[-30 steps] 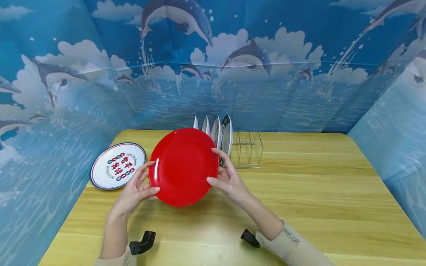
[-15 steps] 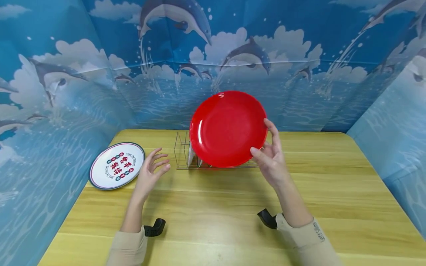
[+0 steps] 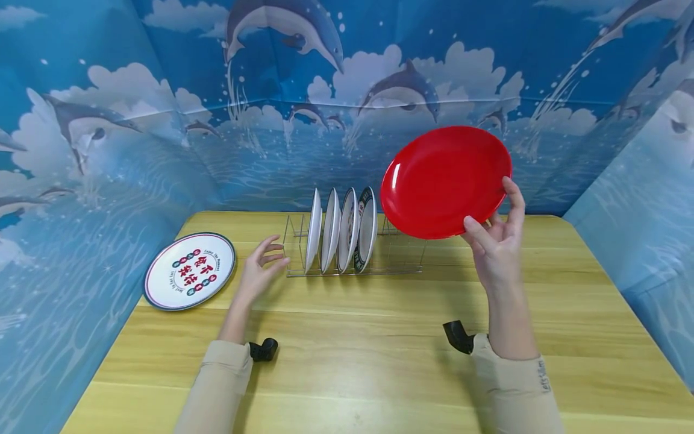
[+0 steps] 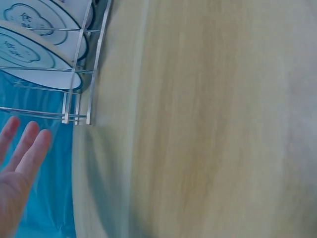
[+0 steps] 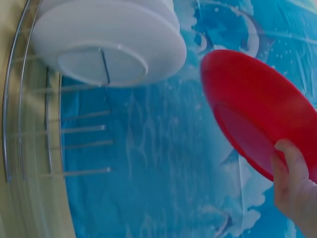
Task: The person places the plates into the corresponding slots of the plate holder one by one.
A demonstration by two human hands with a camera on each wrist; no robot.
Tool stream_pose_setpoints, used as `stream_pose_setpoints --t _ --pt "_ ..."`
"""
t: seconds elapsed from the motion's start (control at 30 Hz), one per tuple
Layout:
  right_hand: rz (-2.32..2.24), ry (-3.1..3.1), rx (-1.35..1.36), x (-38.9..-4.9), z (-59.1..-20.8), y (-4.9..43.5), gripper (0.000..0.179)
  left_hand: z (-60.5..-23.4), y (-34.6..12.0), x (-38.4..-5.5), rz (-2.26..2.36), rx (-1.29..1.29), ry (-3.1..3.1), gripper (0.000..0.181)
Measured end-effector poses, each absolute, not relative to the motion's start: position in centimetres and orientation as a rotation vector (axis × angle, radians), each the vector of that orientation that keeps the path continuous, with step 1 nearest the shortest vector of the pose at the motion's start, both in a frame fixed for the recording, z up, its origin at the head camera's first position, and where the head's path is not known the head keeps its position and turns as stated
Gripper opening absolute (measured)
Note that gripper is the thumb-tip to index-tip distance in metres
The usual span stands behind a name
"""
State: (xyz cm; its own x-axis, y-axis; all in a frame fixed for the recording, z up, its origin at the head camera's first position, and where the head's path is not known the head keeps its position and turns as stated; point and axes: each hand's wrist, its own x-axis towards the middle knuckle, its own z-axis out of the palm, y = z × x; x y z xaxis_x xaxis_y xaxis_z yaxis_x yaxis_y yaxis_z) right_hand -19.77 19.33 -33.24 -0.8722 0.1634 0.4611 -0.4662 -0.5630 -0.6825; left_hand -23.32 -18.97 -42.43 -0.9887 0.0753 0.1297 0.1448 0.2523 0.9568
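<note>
With the right hand point(image 3: 499, 244), we pinch the red plate point(image 3: 447, 181) by its lower right edge, raised near the right end of the rack point(image 3: 398, 273). Our left hand point(image 3: 260, 271), fingers loosely spread, is just beside the rack's left end.

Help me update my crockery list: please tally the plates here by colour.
Red plate: 1, held in the right hand
White plates: 5, with 4 standing in the wire rack and 1 lying on the table
Total: 6 plates
</note>
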Motion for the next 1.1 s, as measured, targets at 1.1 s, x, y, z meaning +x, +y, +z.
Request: stream_pose_setpoints --t 1.1 --pt "1.879 -2.299 0.254 -22.3 -34.7 16.5 0.07 -42.5 -17.2 -24.8 -1.912 -0.114 -2.373 0.03"
